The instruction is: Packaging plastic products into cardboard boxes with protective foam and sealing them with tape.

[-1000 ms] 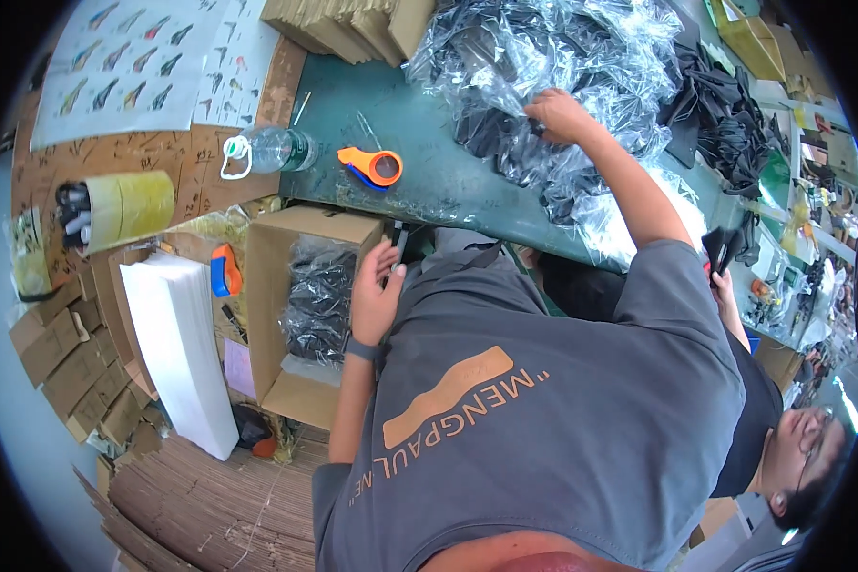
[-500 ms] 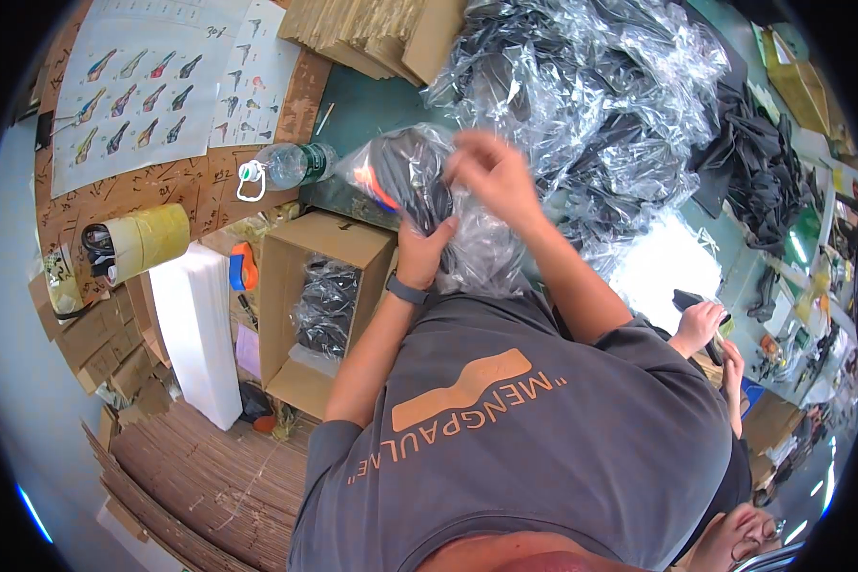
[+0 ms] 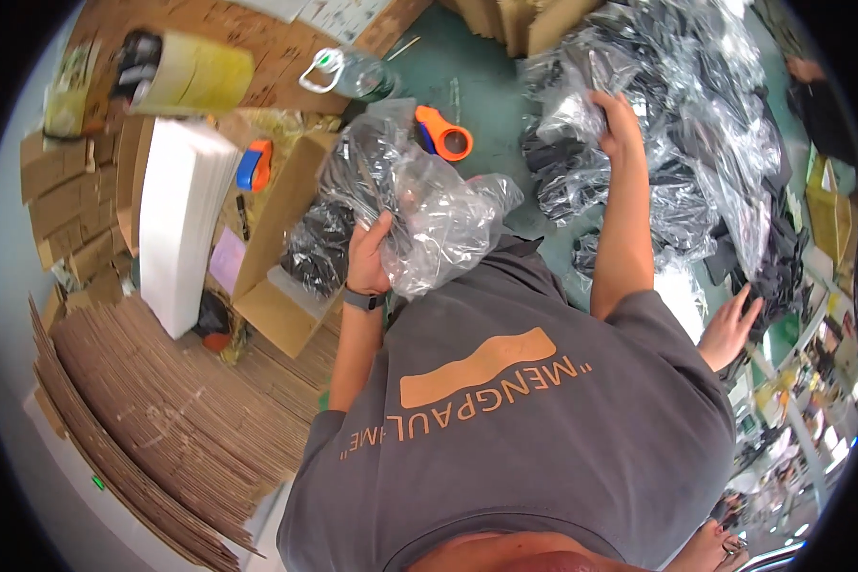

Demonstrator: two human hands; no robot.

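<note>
Clear plastic bags with dark contents bunch up in my left hand, which is closed on them above an open carton. What the dark contents are, I cannot make out. My right hand stretches to a large pile of similar bagged dark goods, its fingers closed on the edge of one clear bag. More bagged dark goods lie inside the carton. An orange and blue tape dispenser rests on the green tabletop, just beyond the bags I hold.
A bottle lies at the table's left edge. White foam sheets stand by the carton, near a second orange and blue tool. Flattened cardboard is stacked lower left. A co-worker's hand touches dark fabric at right.
My right hand has gone from the bags in my left hand to the pile at the right. My left hand's bags have shifted toward the carton, uncovering the tape dispenser. The whole view has swung.
</note>
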